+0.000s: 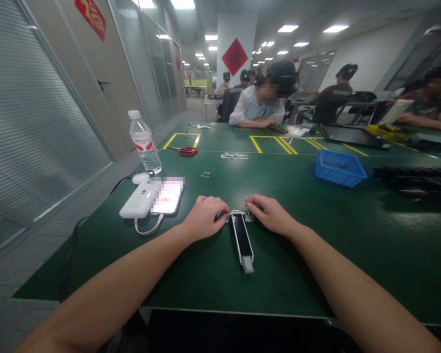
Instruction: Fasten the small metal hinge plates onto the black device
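Note:
In front of me on the green table (191, 274) lies a long, narrow device (242, 235) with a white frame and a black face. A grey tab (248, 264) sticks out at its near end. Small metallic pieces flank its far end, partly covered by my fingers. My left hand (208, 215) is closed at the far end's left side, its fingertips pressed together by a piece there. On the opposite side my right hand (270, 213) has its fingers curled and pinched by a similar piece. What either hand grips is too small to name.
Left are a water bottle (145, 144), a white power bank (137, 198) and a cabled phone (169, 196). Beyond are red-handled scissors (187, 151), several tiny parts (205, 174) and a small clear packet (234, 156). A blue bin (340, 168) stands right; a person (260, 100) sits opposite.

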Demonstrator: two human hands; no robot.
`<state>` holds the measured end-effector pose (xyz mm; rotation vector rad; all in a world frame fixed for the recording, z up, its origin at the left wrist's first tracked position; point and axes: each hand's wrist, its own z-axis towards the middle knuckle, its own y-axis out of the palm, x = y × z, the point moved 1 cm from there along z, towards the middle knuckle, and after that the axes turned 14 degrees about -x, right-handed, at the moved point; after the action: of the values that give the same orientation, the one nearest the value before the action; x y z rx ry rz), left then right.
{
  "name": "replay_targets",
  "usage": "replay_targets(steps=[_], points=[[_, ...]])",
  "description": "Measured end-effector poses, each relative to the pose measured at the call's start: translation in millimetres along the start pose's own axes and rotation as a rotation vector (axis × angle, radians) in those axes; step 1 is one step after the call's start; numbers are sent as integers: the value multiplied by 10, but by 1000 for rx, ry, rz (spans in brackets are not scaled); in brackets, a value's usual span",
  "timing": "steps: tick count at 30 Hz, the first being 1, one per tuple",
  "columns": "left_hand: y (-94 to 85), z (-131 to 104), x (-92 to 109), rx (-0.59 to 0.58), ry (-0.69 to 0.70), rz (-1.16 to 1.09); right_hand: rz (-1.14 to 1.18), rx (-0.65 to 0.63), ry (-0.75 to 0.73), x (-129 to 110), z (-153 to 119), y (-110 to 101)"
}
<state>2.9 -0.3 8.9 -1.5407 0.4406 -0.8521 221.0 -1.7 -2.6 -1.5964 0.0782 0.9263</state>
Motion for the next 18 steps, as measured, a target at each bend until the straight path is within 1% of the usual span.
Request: replay_targets(steps=[5,9,18], points=[[-19,-1,15,1,-3,-5,52,-102,-39,-8,-45,-56],[-22,-1,17,-6,-6,-10,36,-99,-57,-14,-47,-61],[-10,-5,1,4,5,-10,17,-102,-44,-19,-38,-54]])
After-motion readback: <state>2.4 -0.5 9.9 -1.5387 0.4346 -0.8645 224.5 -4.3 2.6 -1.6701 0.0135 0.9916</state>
